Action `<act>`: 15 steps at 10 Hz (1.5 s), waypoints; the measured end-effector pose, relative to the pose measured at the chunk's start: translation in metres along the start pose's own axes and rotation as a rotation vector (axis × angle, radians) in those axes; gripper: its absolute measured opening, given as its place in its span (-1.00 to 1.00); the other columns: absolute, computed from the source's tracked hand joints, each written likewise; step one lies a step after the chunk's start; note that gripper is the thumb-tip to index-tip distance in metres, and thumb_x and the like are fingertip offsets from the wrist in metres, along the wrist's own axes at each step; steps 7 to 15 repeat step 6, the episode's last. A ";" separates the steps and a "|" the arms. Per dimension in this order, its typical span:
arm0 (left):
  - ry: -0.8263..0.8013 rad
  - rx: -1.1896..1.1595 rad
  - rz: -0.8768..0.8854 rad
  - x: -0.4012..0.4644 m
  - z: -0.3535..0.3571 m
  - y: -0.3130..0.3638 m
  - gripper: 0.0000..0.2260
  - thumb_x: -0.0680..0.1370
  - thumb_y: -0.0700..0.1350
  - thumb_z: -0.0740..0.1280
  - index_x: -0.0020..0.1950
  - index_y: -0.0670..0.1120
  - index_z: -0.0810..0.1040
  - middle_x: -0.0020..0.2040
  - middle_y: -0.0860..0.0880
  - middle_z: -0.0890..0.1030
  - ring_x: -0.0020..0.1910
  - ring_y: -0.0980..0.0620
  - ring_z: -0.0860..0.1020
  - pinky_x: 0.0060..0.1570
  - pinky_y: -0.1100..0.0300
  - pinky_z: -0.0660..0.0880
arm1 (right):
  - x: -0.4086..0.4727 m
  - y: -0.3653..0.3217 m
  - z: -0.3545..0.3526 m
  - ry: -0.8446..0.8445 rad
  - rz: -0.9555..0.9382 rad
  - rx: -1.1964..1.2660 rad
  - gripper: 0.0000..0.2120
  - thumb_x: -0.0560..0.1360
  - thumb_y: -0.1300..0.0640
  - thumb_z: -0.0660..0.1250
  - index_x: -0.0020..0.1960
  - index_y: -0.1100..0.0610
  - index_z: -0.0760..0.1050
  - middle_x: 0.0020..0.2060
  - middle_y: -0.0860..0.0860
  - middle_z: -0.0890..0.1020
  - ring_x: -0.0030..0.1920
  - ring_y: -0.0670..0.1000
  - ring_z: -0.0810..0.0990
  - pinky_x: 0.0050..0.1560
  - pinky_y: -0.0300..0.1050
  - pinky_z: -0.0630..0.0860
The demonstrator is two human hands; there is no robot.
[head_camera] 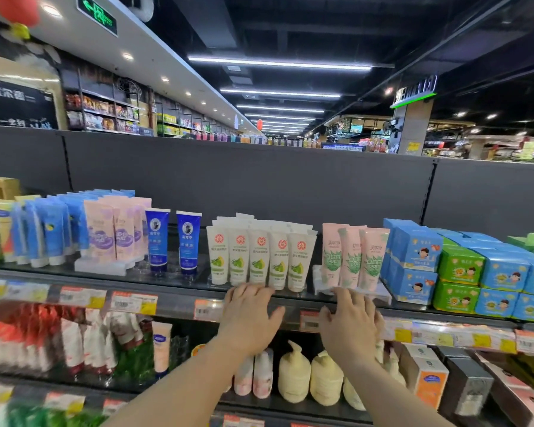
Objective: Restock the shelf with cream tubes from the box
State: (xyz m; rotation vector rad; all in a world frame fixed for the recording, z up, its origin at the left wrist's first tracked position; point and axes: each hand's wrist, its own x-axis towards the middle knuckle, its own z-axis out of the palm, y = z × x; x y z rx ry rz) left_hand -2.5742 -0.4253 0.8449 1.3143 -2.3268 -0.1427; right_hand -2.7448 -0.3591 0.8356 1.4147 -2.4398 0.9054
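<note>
On the top shelf (179, 292) stand rows of cream tubes, caps down. White tubes with green fruit labels (259, 260) fill the middle. Pink tubes with green aloe labels (355, 257) stand just to their right. My left hand (248, 315) rests at the shelf's front edge below the white tubes, fingers apart, holding nothing. At the edge below the pink tubes is my right hand (350, 325), also open and empty. Its fingertips touch the clear holder under those tubes. No box of stock is in view.
Two dark blue tubes (173, 241), pink-purple tubes (117, 232) and light blue tubes (50, 232) stand to the left. Blue and green cartons (457, 266) are stacked on the right. Price tags line the shelf edges. Bottles and pouches fill the lower shelf (293, 374).
</note>
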 end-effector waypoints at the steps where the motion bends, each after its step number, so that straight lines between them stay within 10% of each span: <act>1: 0.007 0.028 -0.031 -0.012 -0.020 -0.038 -0.53 0.61 0.20 0.10 0.49 0.07 0.29 0.49 0.07 0.30 0.49 0.05 0.18 0.51 -0.02 0.05 | -0.012 -0.039 0.013 -0.017 -0.073 0.031 -0.61 0.55 -0.06 0.22 0.37 -0.08 0.34 0.33 -0.08 0.42 0.40 0.03 0.26 0.43 0.06 0.16; 5: -0.154 0.127 -0.203 -0.044 -0.066 -0.161 -0.37 0.59 0.28 0.06 0.59 0.08 0.00 0.61 -0.01 0.01 0.58 -0.10 -0.05 0.51 -0.15 -0.07 | -0.055 -0.139 0.043 -0.319 -0.121 0.001 -0.41 0.59 -0.14 0.15 0.56 -0.05 0.09 0.56 0.00 0.12 0.54 0.09 0.07 0.49 0.17 0.04; 15: -0.200 0.155 -0.203 -0.044 -0.079 -0.162 -0.36 0.59 0.30 0.04 0.60 0.10 -0.04 0.61 0.00 -0.01 0.58 -0.13 -0.07 0.49 -0.19 -0.09 | -0.056 -0.151 0.034 -0.325 -0.137 -0.034 -0.40 0.59 -0.16 0.15 0.56 -0.04 0.08 0.56 0.00 0.14 0.55 0.10 0.08 0.49 0.18 0.06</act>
